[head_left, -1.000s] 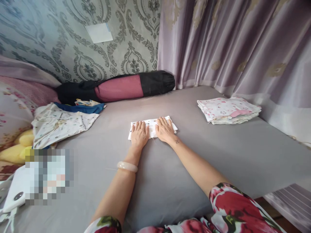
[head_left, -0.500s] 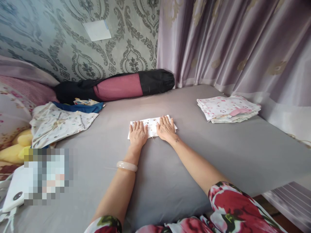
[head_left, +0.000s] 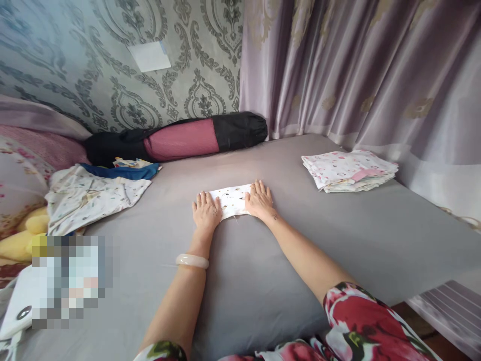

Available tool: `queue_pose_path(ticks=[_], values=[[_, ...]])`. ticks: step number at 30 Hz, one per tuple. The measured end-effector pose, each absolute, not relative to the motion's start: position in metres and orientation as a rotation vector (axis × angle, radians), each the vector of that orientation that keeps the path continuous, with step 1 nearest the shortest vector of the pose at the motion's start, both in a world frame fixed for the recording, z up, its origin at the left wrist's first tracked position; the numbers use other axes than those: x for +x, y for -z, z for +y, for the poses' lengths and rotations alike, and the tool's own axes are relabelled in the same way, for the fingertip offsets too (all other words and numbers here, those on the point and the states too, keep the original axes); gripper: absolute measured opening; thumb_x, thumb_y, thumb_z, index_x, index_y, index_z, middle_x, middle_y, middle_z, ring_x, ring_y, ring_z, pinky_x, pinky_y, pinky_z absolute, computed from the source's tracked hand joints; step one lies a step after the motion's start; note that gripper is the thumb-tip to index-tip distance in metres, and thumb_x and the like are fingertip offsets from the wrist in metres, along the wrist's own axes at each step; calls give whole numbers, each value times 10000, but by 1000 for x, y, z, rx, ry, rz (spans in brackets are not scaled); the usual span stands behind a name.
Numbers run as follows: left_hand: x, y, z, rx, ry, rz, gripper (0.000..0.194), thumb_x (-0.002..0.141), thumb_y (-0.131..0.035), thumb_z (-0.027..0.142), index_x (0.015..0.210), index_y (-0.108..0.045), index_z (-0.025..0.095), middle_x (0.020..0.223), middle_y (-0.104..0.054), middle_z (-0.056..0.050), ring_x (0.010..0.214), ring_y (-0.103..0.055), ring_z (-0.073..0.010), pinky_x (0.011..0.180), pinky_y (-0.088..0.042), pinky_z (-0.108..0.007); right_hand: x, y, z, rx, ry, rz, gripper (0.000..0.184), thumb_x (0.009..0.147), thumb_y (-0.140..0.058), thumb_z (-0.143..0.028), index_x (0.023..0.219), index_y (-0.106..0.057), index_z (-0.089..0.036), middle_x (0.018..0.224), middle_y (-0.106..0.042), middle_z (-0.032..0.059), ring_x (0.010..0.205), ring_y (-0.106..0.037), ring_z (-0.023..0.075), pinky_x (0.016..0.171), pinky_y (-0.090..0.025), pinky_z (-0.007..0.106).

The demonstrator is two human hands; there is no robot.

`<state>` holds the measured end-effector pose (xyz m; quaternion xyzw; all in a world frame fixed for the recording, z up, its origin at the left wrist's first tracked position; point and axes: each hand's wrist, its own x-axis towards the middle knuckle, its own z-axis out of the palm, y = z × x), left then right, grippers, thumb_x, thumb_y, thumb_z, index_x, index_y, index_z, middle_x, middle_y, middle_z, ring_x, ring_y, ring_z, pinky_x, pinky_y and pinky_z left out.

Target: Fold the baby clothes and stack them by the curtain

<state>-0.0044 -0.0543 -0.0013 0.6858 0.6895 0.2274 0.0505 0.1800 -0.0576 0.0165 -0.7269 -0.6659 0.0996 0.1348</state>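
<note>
A small folded white cloth (head_left: 233, 200) with a scattered print lies flat on the grey bed sheet (head_left: 255, 265). My left hand (head_left: 208, 209) rests palm down over its left end, fingers stretched forward and slightly apart. Over the right end lies my right hand (head_left: 259, 199), also flat, with its thumb pointing inward. Between the two hands the middle of the cloth shows, with a loose thread at its near edge. Both ends are hidden under the palms.
A stack of folded pink-and-white printed cloths (head_left: 349, 170) sits at the right. Loose printed clothes (head_left: 97, 193) lie at the left, near a yellow plush (head_left: 26, 235) and a white device (head_left: 28, 301). A long black-and-pink bag (head_left: 180, 138) lies along the wall.
My left hand has slid outward to the left edge of the cloth, uncovering more of its middle. My right hand stays on the right end. The view has shifted slightly.
</note>
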Motion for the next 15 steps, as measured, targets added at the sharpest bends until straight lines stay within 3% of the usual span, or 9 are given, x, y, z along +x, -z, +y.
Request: queue_pose_path(ticks=[4,7,10,15], values=[[-23,-7,-44,1973,-776,2174,474,911,-377,374,1242,-577,100,1312,-571,-252,1252,-523,-348,1012,-414,-476,210,-31,-42,-2122,-460,-1786,550,948,-331,-290,1447,-424,-81,1487,-444,148,1362,-422,223,1072,-360,310],[-45,-17,-35,1830,-673,2257,358,852,-461,401,1000,-662,145,1030,-699,-219,1066,-629,-351,891,-473,-447,238,-40,-32,-2274,-567,-1659,431,942,-373,-325,1233,-652,-172,1243,-667,120,1146,-618,242,872,-476,292],[-60,-28,-28,1693,-508,2181,219,774,-554,389,731,-647,195,772,-715,-147,889,-675,-328,738,-491,-377,251,-43,-27,-2335,-640,-1636,367,904,-485,-413,1011,-747,-179,1046,-739,138,989,-684,271,749,-491,299],[-59,-40,-25,1420,-581,2045,198,669,-646,342,539,-576,209,436,-532,-27,549,-588,-234,523,-414,-296,243,-43,-31,-2278,-743,-1637,331,849,-577,-459,960,-756,-205,1006,-752,108,936,-687,235,752,-482,282]])
